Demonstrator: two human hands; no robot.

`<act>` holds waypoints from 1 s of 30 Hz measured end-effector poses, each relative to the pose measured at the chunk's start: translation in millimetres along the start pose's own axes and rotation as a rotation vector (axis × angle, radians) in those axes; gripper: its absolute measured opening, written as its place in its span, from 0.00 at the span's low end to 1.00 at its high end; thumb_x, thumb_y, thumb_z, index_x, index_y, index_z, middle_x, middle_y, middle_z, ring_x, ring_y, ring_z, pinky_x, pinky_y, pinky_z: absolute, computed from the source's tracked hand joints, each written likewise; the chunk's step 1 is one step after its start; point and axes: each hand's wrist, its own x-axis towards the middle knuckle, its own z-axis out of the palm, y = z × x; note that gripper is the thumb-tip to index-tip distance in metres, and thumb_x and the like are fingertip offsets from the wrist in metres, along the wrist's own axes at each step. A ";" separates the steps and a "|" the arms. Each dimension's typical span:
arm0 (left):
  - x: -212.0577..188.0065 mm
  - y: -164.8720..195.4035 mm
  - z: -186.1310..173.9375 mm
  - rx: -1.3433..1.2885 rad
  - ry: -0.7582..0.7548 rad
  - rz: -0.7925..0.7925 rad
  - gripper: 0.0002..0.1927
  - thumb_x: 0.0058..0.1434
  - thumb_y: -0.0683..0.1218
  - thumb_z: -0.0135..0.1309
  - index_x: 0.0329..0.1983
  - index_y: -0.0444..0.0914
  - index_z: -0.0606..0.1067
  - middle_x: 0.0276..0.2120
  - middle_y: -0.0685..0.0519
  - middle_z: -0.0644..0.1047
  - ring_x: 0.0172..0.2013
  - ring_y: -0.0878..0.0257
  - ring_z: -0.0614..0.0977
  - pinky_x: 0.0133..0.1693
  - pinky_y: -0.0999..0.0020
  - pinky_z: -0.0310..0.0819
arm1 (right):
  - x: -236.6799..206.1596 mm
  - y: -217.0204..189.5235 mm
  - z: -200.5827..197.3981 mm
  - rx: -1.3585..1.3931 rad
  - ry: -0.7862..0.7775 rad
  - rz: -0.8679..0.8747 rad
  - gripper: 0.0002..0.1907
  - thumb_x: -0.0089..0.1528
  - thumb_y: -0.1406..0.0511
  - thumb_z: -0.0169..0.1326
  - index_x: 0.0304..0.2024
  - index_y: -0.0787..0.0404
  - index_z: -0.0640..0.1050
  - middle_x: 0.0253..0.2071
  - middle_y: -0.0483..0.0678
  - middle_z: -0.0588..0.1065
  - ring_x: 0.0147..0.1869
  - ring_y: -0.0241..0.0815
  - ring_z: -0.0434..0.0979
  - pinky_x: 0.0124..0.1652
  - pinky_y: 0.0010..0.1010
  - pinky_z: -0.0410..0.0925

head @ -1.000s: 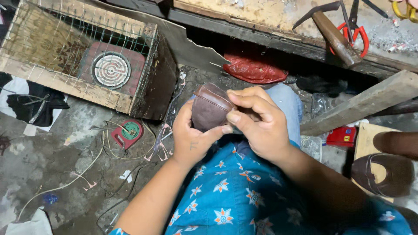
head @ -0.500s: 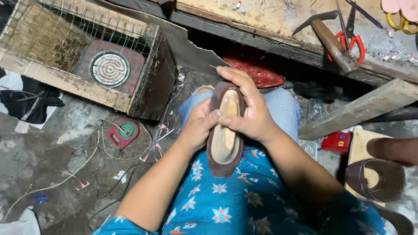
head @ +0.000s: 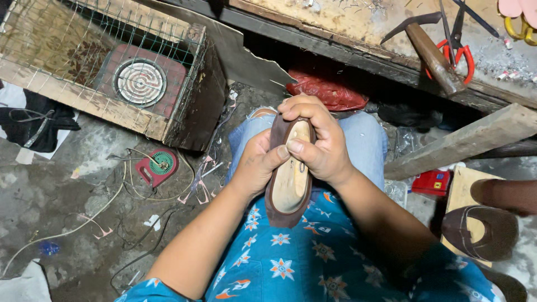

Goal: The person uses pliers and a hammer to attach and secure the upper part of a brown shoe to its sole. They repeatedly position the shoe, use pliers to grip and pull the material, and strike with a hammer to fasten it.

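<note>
I see one brown shoe upper on last (head: 288, 179) over lap, sole side up, between both hands. Left hand (head: 258, 162) cups left edge, thumb on sole; right hand (head: 313, 140) wraps toe and right edge, fingers pinching upper. Second shoe (head: 481, 232) right. Farther: one heater coil (head: 139, 83) in crate, one hammer (head: 430, 50), one red scissors (head: 461, 50) on table (head: 358, 22).

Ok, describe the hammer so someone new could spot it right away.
Look at the wooden workbench along the top right. The hammer lies there beside red-handled scissors. It is the only tool with a thick brown wooden handle and a dark metal head.
</note>
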 end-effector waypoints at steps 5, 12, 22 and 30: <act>-2.2 -3.7 -0.1 -0.015 0.011 -0.001 0.31 0.64 0.56 0.63 0.60 0.30 0.71 0.51 0.50 0.78 0.50 0.64 0.80 0.54 0.67 0.75 | -1.4 0.5 2.0 -0.018 0.011 -0.004 0.21 0.65 0.56 0.56 0.54 0.62 0.73 0.55 0.53 0.72 0.62 0.46 0.72 0.66 0.37 0.64; 1.4 -2.6 -2.9 -0.028 0.027 -0.019 0.34 0.64 0.58 0.64 0.61 0.29 0.70 0.50 0.48 0.79 0.49 0.63 0.81 0.53 0.66 0.76 | -1.1 5.9 -4.0 -0.005 -0.035 0.027 0.26 0.69 0.53 0.51 0.62 0.63 0.72 0.62 0.53 0.71 0.69 0.47 0.68 0.71 0.36 0.60; 2.4 -6.0 -23.8 -0.209 -0.024 -0.031 0.40 0.63 0.62 0.63 0.66 0.30 0.67 0.55 0.47 0.76 0.53 0.61 0.79 0.57 0.63 0.75 | -49.3 39.6 -13.3 0.621 0.266 0.785 0.14 0.68 0.62 0.53 0.52 0.65 0.76 0.47 0.46 0.79 0.49 0.35 0.79 0.51 0.31 0.71; 2.3 -22.4 -39.2 -0.343 0.124 -0.128 0.22 0.73 0.52 0.51 0.58 0.29 0.72 0.52 0.45 0.79 0.51 0.58 0.82 0.57 0.61 0.75 | -68.3 70.5 -19.6 0.710 0.320 0.771 0.07 0.72 0.65 0.54 0.46 0.64 0.76 0.41 0.46 0.78 0.42 0.35 0.77 0.44 0.27 0.70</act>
